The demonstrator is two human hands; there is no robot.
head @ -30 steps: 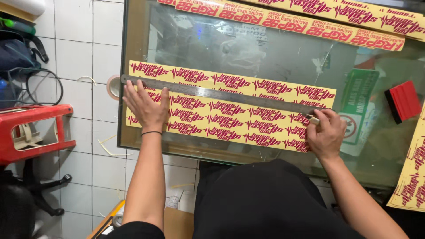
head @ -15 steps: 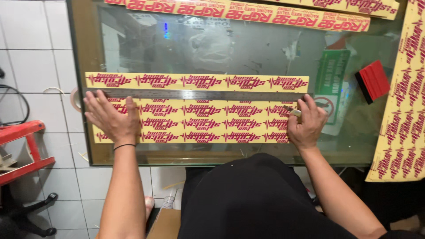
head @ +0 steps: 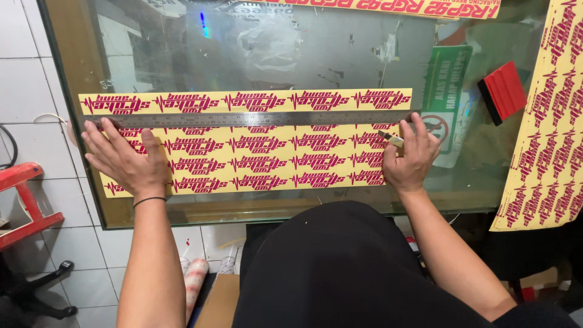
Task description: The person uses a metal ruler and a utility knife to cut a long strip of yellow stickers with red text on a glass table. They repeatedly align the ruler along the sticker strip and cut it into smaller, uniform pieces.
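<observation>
While the left hand [head: 126, 159] lies flat with its fingers spread apart, the fingertips press on the left end of a long steel ruler [head: 255, 119] and the palm covers the near left corner of the yellow sticker sheet [head: 243, 143], hiding the prints beneath it. Over at the other end, the right hand [head: 412, 155] has its fingers curled together around a small cutter [head: 392, 140]; only a yellowish stub with a dark tip pokes out by the thumb, and the blade itself is too small to make out, sitting just below the ruler's right end. That ruler runs straight across the sheet, between the top row of magenta logos and the rows below, clipping the second row from sight. Everything rests on a glass tabletop [head: 340, 54] whose reflections blur whatever lies under it. A red squeegee [head: 501, 92] sits well apart to the right, beside a green sign [head: 446, 79] under the glass. More sticker sheets [head: 543, 121] run off the right edge, and a red stool [head: 24, 200] is cut off at left.
</observation>
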